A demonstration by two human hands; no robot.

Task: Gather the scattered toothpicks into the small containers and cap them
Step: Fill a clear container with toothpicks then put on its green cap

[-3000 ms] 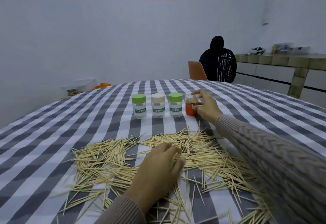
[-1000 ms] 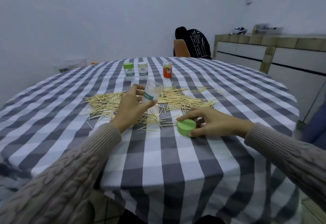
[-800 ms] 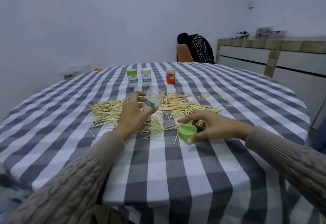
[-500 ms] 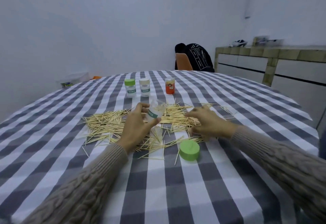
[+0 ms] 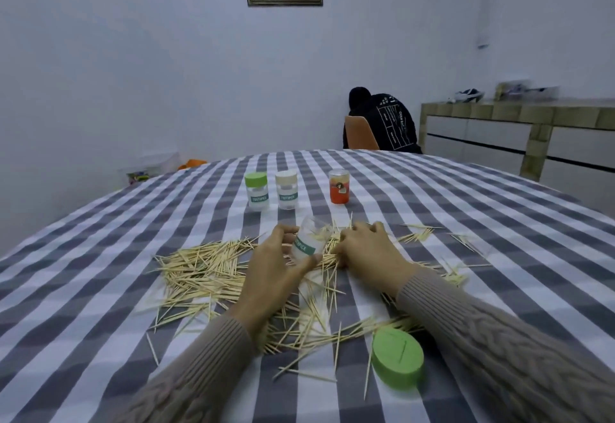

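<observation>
Several toothpicks (image 5: 203, 268) lie scattered over the checked tablecloth (image 5: 100, 293). My left hand (image 5: 271, 266) grips an uncapped clear container (image 5: 307, 243) with a green label, tilted to the right above the pile. My right hand (image 5: 364, 249) rests palm down on the toothpicks just right of the container's mouth, its fingers curled over a bunch of them. The green cap (image 5: 397, 357) lies on the cloth near my right forearm, a toothpick across its top. Farther back stand three capped containers: green-lidded (image 5: 257, 191), cream-lidded (image 5: 287, 189) and orange (image 5: 339, 186).
A person in a black hooded top (image 5: 386, 123) sits on an orange chair (image 5: 359, 133) beyond the table. A tiled counter (image 5: 519, 129) runs along the right wall. A plastic box (image 5: 149, 169) sits at the far left past the table edge.
My right hand let go of the green cap, left it on the cloth and moved forward onto the toothpicks beside the container. My left hand keeps holding the tilted container.
</observation>
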